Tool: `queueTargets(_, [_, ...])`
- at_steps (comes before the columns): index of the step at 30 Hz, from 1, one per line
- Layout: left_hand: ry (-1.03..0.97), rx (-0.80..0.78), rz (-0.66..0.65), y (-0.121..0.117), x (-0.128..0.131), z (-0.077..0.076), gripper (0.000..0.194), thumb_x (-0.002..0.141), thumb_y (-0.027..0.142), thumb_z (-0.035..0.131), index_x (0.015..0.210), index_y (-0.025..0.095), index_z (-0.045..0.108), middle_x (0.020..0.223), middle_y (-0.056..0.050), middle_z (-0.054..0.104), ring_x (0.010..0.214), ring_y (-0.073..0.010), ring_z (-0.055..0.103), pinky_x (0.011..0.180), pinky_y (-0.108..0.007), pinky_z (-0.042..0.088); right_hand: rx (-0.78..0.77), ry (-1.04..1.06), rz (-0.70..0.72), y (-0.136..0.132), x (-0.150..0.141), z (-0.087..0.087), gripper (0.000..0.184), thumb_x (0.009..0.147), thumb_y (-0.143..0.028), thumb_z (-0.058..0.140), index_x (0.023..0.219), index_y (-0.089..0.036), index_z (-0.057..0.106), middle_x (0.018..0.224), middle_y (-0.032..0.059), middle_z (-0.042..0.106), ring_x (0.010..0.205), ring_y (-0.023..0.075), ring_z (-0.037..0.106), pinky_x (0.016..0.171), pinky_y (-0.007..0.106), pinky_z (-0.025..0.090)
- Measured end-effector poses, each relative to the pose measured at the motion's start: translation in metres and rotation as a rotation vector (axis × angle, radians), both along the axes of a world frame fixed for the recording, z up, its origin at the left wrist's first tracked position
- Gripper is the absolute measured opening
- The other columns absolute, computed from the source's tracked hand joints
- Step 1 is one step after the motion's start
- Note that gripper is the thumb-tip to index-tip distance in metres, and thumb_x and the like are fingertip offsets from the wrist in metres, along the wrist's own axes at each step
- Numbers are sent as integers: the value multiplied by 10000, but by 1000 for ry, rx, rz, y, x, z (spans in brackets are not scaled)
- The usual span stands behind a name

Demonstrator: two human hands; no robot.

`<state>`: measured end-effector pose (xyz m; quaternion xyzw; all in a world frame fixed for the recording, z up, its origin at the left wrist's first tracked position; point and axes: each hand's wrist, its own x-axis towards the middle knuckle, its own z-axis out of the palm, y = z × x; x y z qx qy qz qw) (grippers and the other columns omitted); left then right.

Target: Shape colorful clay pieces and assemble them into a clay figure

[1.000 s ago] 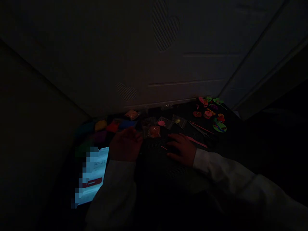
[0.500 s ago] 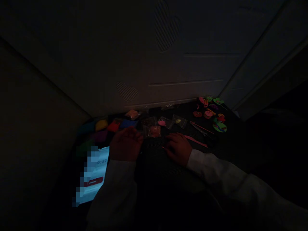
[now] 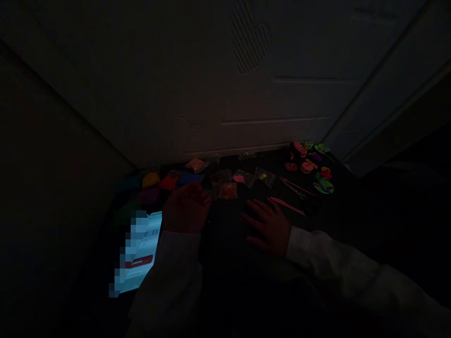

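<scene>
My left hand (image 3: pixel 186 208) hangs curled over the dark ribbed mat (image 3: pixel 225 225), just next to a clear bag of orange clay (image 3: pixel 228 190). The darkness hides whether its fingers hold anything. My right hand (image 3: pixel 267 226) rests flat on the mat with fingers spread, holding nothing. A pink modelling tool (image 3: pixel 287 206) lies just beyond its fingertips. Further back lie a clear bag of pink clay (image 3: pixel 243 178) and a clear bag of yellow clay (image 3: pixel 264 177).
Blocks of yellow (image 3: pixel 151 180), red (image 3: pixel 169 181) and blue clay (image 3: pixel 190 178) lie behind my left hand. Colourful clay flowers (image 3: pixel 308 165) sit at the back right. A lit phone (image 3: pixel 143 249) lies at the left, and a white door (image 3: pixel 225 84) rises behind.
My right hand has slid back toward me and flattened on the mat. The whole view has shifted slightly, and my left hand has barely moved.
</scene>
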<state>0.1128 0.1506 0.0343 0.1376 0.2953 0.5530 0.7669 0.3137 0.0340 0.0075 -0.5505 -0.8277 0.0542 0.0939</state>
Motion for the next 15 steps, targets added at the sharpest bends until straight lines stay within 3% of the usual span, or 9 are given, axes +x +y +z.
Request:
queueTargets(3, [13, -9, 20, 0, 1, 0, 177, 688, 270, 482, 695, 134, 596, 641, -37, 577, 560, -133, 533, 499, -273, 438, -34, -55, 27, -1, -1, 0, 596, 797, -587, 280, 1293, -259, 323, 1406, 119, 163, 1261, 307, 181, 971, 570, 43])
queueTargets(10, [4, 13, -1, -1, 1, 4, 173, 697, 262, 475, 684, 137, 594, 633, -36, 582, 575, -139, 542, 511, -277, 436, -70, -40, 74, -6, -9, 9, 599, 800, -592, 268, 1298, -262, 316, 1415, 101, 142, 1273, 290, 155, 989, 547, 38])
queueTargets(15, [25, 8, 17, -2, 2, 4, 180, 700, 266, 473, 676, 140, 600, 631, -36, 585, 570, -136, 539, 516, -277, 437, -51, -54, 15, -2, -6, 5, 596, 788, -594, 302, 1282, -264, 350, 1414, 115, 133, 1263, 315, 168, 972, 566, 59])
